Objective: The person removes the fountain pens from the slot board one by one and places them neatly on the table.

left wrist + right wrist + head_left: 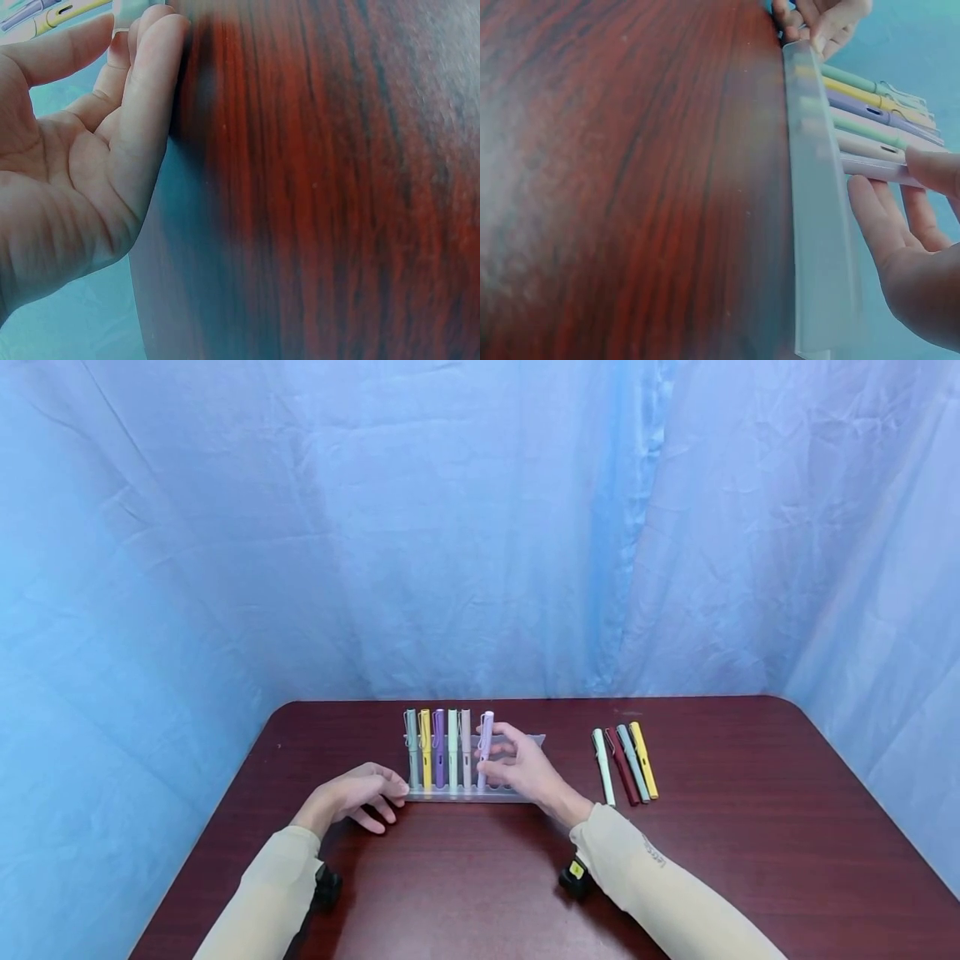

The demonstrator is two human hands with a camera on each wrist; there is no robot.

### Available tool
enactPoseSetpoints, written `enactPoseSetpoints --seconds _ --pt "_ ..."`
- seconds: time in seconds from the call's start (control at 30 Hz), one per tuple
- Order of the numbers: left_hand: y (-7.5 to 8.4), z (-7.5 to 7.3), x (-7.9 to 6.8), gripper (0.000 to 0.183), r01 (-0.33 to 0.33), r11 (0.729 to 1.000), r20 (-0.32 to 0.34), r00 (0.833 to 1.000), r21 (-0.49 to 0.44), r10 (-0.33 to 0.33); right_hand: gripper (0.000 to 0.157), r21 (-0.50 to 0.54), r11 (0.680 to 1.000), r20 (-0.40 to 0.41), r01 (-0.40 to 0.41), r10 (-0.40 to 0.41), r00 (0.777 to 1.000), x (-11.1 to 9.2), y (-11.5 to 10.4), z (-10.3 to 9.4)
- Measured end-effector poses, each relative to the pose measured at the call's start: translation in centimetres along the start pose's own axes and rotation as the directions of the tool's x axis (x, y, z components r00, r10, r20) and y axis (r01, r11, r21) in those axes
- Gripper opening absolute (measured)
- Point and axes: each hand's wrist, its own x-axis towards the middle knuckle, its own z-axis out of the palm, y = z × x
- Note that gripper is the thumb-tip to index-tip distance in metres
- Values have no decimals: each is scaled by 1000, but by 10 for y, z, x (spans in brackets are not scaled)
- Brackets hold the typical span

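Observation:
A clear plastic pen rack (472, 795) stands on the table with several pens upright in a row, among them a grey-green pen (412, 752), a yellow pen (426, 750) and a purple pen (439, 752). My right hand (528, 768) pinches a pale lilac pen (486, 735) between thumb and fingers, its lower end at the rack's front ledge, beside a pinkish-beige pen (467, 752). At the rack's left end, my left hand (360, 795) holds the corner between thumb and fingertips. The right wrist view shows the lilac pen (881, 169) at the rack's front wall (821, 225).
Right of the rack lie a pale green pen (603, 767), a dark red pen (622, 766), a grey-blue pen (633, 763) and a yellow pen (644, 760), side by side on the dark wooden table (480, 877). Blue curtains (450, 527) surround the table's back and sides.

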Motion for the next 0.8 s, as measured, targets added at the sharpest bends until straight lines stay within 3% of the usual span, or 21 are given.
enactPoseSetpoints --seconds 0.2,0.53,0.8 --pt "1 0 0 23 -4 1000 -2 1000 1 4 44 32 999 -7 41 -40 999 -4 -12 -6" --pt "2 -1 -2 24 -7 1000 -1 1000 9 7 45 9 998 4 63 -63 998 -23 -33 -26" --pt "-1 -2 -4 23 0 1000 -4 1000 12 0 46 -11 997 19 80 -80 997 -38 -38 -55"
